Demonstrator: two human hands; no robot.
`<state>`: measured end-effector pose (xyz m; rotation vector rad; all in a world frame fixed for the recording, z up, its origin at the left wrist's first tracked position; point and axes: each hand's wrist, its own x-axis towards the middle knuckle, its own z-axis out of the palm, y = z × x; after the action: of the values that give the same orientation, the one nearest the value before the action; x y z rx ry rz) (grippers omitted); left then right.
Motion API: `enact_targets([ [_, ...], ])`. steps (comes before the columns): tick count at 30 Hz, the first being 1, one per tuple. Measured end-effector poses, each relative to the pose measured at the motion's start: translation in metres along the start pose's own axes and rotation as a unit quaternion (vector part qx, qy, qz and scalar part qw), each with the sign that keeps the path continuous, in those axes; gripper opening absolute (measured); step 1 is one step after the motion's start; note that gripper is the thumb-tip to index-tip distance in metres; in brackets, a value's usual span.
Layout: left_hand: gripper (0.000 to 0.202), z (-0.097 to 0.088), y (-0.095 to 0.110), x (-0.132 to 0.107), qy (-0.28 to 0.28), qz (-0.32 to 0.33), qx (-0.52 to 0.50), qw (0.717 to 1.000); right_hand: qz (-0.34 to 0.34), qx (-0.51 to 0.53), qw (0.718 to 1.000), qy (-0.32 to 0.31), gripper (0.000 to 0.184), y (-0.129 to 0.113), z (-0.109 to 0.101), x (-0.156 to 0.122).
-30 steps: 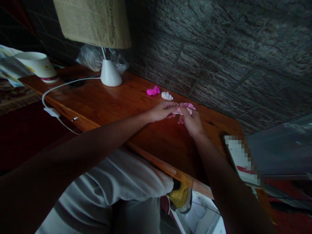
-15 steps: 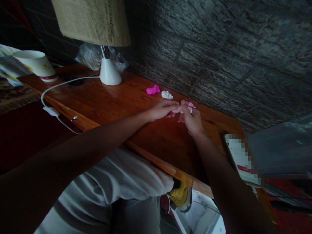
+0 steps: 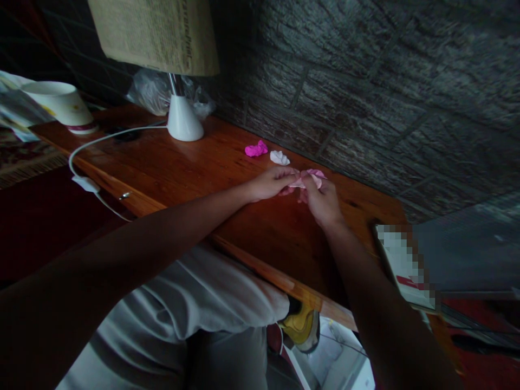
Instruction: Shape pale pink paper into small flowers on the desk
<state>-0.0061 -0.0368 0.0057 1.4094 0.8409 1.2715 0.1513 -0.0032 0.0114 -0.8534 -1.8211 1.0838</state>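
Observation:
My left hand (image 3: 270, 184) and my right hand (image 3: 323, 200) meet low over the wooden table (image 3: 211, 179). Between their thumbs and fingers they pinch a pale pink crumpled piece (image 3: 317, 174) that looks like paper, though its exact kind is hard to make out. Part of it is hidden behind the fingers. Just beyond, on the tabletop near the wall, lie a bright magenta crumpled piece (image 3: 255, 149) and a white crumpled piece (image 3: 279, 157), side by side and apart from both hands.
A lamp (image 3: 184, 122) with its white cable stands at the back left, before a clear plastic bag (image 3: 150, 92). Farther left is a paper cup (image 3: 67, 105). At the right edge lies a phone-like device (image 3: 404, 265), partly blurred out. A stone wall (image 3: 345, 97) runs behind.
Both hands stay almost in place on the pale pink piece. My right thumb has come down slightly, closer to the left fingertips. The view has shifted a touch.

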Motion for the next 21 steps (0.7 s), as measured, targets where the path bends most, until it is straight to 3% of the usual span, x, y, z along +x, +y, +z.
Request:
enact_targets([
  [5,0.027,0.0017,-0.0009,0.0008,0.019,-0.029,-0.030,0.999,-0.020,-0.018,1.000,-0.004,0.031,-0.0004,-0.0018,0.0003],
  [11,0.043,0.0020,0.0002,0.0014,0.012,-0.044,-0.041,0.998,-0.024,-0.024,0.999,0.003,0.049,-0.0028,-0.0001,-0.0007],
  [21,0.033,0.0019,0.0038,-0.0008,0.031,-0.042,-0.013,0.999,-0.003,-0.046,0.997,0.066,0.066,-0.0042,0.0009,0.0006],
])
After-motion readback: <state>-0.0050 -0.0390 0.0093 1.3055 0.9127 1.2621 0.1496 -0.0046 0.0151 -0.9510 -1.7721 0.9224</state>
